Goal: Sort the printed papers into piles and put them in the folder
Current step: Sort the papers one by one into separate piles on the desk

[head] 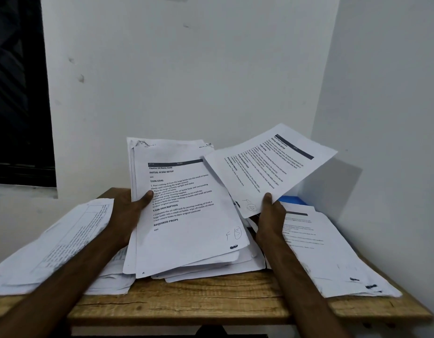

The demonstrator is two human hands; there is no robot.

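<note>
Plain home room: wooden table (211, 306), bare white walls (186, 69), dark window (16, 93).
</note>
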